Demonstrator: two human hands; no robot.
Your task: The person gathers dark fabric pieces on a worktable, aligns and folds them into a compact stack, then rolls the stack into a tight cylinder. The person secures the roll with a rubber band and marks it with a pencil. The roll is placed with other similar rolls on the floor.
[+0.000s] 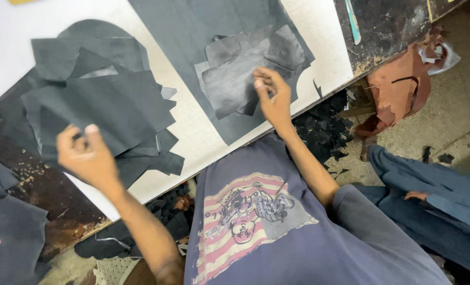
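— So, starting nearest: what sits closest to the wearer?

— A blue printed shirt (277, 232), cut off at the lower edge. Just above it runs the near edge of the white cutting board (203, 138), my landmark for everything else.

— And the hands?

— Two. The left hand (85, 157) hangs over the board's near-left part, fingers pinched on the edge of a stack of dark leather pieces (108, 108). The stack overlaps so much that I cannot count its layers; its corners fan toward the board's near edge. The right hand (273, 96) is over the board's right half, thumb and fingertips nipping the edge of a grey leather piece (245, 76).

— Which way does that piece run?

— Its long axis slants from the board's near-middle up toward the far-right corner. It lies on a large dark sheet (203, 21), whose top is cut off by the picture's edge. At least two grey pieces overlap there; more I cannot make out.

— Beyond the board?

— Below its right edge lies a heap of black offcuts (322, 129), too jumbled to count. Farther right of the board, brown leather scraps (398, 87) rest on the floor. A second person's blue sleeve (435, 184) and hand (415, 196) show to the right of the board, mostly out of view.
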